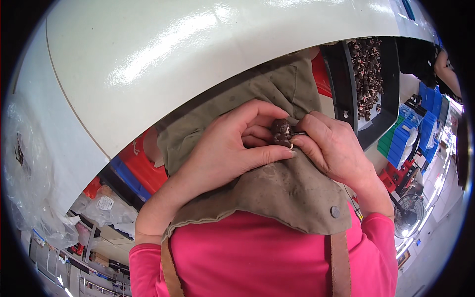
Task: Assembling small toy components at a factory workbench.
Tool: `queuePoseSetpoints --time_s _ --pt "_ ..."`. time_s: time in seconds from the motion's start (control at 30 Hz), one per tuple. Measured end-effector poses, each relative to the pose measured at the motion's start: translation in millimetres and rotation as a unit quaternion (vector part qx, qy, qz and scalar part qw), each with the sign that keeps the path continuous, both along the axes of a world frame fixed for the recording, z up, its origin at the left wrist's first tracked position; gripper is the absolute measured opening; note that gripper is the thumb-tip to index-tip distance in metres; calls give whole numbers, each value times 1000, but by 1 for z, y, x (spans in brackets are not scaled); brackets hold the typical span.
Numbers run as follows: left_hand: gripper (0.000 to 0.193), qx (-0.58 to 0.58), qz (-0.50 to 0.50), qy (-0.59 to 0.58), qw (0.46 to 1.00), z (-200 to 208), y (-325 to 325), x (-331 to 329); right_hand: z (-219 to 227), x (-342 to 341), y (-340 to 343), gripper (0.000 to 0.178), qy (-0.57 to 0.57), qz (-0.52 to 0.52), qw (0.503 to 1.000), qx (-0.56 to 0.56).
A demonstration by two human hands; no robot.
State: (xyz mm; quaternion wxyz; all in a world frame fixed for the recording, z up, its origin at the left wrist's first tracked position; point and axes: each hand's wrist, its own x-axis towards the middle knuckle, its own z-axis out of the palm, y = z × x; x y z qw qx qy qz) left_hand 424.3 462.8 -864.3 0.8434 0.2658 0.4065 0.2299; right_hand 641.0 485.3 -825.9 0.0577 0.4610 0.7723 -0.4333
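A small dark brown moulded piece (281, 131), rounded on top with a pale spot along its lower edge, is held between the thumb and fingers of my left hand (237, 136). My right hand (329, 143) is closed in a pinch just to the right of it. A short thin metallic tip (299, 132) shows between the right fingers and meets the piece's side. The rest of that tool is hidden inside the right hand. Both hands are above the olive-brown apron (292, 183) on my lap.
A white tabletop (163, 74) curves across in front. On the right, a black tray (391, 106) holds a heap of small dark brown and pinkish pieces (365, 74). Further right are blue bins (402, 141) and a fan (409, 210). Clear plastic bags (34, 183) lie on the left.
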Motion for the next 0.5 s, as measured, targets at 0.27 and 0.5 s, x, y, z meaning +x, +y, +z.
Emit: queuePoseSetpoints --time_s 0.27,0.5 --pt "50 -19 12 -16 1000 9 1 1 6 2 0 23 11 -10 1000 7" --pt "50 3 -5 -7 1000 13 0 -1 13 2 2 23 3 13 1000 19"
